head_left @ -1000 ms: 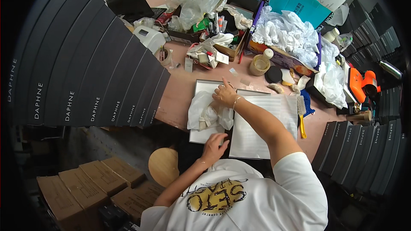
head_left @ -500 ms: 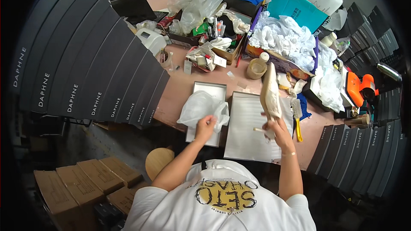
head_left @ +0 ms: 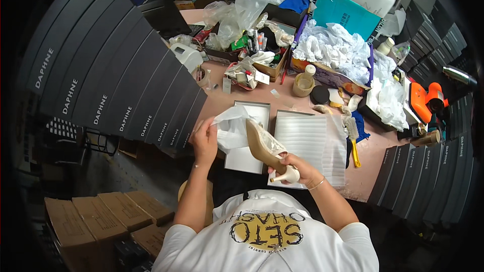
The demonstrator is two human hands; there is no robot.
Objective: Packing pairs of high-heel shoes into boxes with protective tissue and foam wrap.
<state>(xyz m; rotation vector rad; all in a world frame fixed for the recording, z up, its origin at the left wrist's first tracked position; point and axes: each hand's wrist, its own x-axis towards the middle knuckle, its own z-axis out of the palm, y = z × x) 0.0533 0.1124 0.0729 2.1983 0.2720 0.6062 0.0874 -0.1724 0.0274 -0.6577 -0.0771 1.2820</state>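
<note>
1. The left hand (head_left: 204, 140) pinches a thin, translucent white plastic bag (head_left: 231, 130) above a shallow, white-lined rectangular box (head_left: 243, 162).
2. The right hand (head_left: 302, 170) grips a cream, tan-soled high-heeled shoe (head_left: 260, 147) near its heel — toe beside the bag.
3. Right of the box lies a ridged white foam sheet (head_left: 302, 133).

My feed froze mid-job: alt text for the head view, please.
The right hand holds a pale high-heeled shoe while the left hand grips translucent white wrapping. Beneath are an open box and white sheeting, flanked by stacked dark boxes.
</note>
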